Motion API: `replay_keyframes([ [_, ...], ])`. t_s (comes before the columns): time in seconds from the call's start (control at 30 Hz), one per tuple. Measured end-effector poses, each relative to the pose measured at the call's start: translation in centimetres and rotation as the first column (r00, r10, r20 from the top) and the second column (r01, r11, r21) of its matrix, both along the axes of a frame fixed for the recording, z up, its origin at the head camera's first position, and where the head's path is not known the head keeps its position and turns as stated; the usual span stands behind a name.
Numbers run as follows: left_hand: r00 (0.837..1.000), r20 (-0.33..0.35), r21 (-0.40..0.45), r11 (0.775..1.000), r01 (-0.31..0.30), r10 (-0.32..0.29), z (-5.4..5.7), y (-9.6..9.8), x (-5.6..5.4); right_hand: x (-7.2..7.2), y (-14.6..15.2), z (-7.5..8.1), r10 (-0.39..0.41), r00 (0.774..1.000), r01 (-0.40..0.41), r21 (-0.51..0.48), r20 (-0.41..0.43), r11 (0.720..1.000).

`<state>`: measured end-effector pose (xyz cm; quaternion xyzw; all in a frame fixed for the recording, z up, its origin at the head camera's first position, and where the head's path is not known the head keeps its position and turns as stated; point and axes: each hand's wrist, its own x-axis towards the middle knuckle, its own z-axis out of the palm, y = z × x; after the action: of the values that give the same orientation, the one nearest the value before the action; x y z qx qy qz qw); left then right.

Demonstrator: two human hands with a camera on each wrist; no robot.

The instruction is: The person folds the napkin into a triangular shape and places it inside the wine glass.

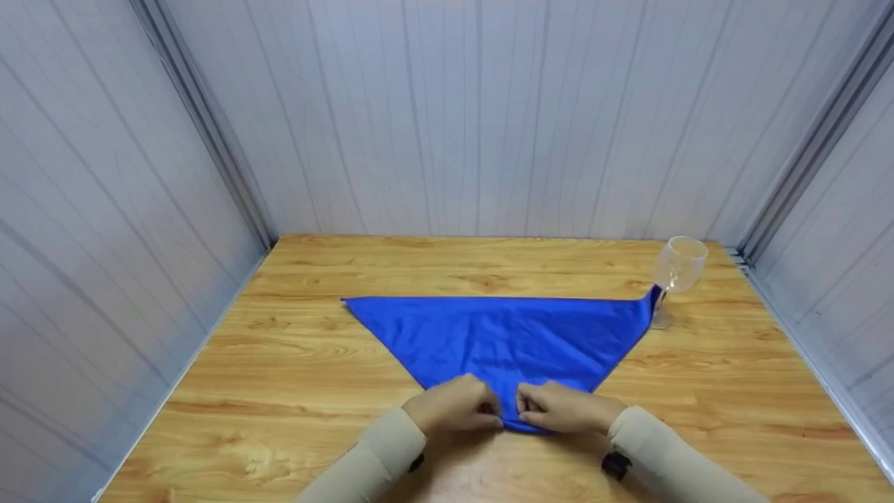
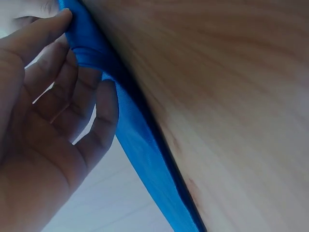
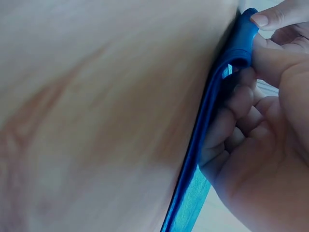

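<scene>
A shiny blue cloth [image 1: 489, 328] lies folded on the table, its long straight edge at the back and its narrowed, rolled edge at the front. My left hand [image 1: 461, 405] pinches that front edge between thumb and curled fingers. Close beside it, my right hand [image 1: 562, 407] pinches the same edge a little to the right. In the left wrist view the blue cloth [image 2: 140, 150] passes under the thumb tip and over the fingers. The right wrist view shows the turned-over cloth edge [image 3: 193, 130] between thumb and fingers, with the other hand's thumb on it too.
A clear wine glass [image 1: 679, 264] stands at the right back, and the cloth's right corner rises against its stem. The wooden table [image 1: 279, 391] is bounded by pale panel walls [image 1: 447, 119] at the back and sides.
</scene>
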<state>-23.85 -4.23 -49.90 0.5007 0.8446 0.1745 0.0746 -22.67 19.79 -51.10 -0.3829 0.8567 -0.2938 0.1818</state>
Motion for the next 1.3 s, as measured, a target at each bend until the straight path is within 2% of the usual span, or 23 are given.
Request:
replay_keyframes([
  [0.13, 1.000, 0.003, 0.006, 1.000, 0.004, -0.004, 0.0, -0.1, -0.2, 0.0, 0.0, 0.0, 0.002, 1.000, -0.002, -0.003, 0.016, 1.000],
  [0.27, 0.999, 0.049, 0.011, 1.000, -0.019, 0.018, 0.0, 0.0, -0.6, 0.0, 0.2, -0.2, 0.019, 1.000, -0.019, -0.013, 0.006, 1.000],
  [0.63, 0.973, 0.136, -0.098, 0.980, -0.172, 0.184, -0.1, 0.3, -1.7, 0.4, 0.6, -0.1, 0.021, 0.999, -0.020, -0.021, 0.029, 1.000],
  [0.8, 0.958, 0.163, -0.154, 0.965, -0.212, 0.237, -0.1, 0.6, -1.9, 0.7, 0.9, 0.1, 0.014, 1.000, -0.014, 0.001, -0.007, 1.000],
  [0.9, 0.951, 0.187, -0.157, 0.963, -0.217, 0.245, -0.1, 0.6, -2.0, 0.7, 1.0, 0.2, 0.016, 0.999, -0.016, 0.015, -0.033, 1.000],
  [1.1, 0.938, 0.246, -0.135, 0.967, -0.218, 0.246, -0.2, 0.4, -2.2, -0.2, 0.9, 0.6, 0.073, 0.990, -0.070, 0.029, -0.123, 0.997],
  [1.23, 0.936, 0.258, -0.135, 0.968, -0.210, 0.239, -0.3, 0.3, -2.4, -0.8, 0.8, 0.7, 0.096, 0.990, -0.091, 0.051, -0.104, 0.995],
  [1.3, 0.941, 0.250, -0.132, 0.971, -0.202, 0.229, -0.4, 0.2, -2.4, -1.0, 0.7, 0.8, 0.095, 0.991, -0.089, 0.070, -0.092, 0.994],
])
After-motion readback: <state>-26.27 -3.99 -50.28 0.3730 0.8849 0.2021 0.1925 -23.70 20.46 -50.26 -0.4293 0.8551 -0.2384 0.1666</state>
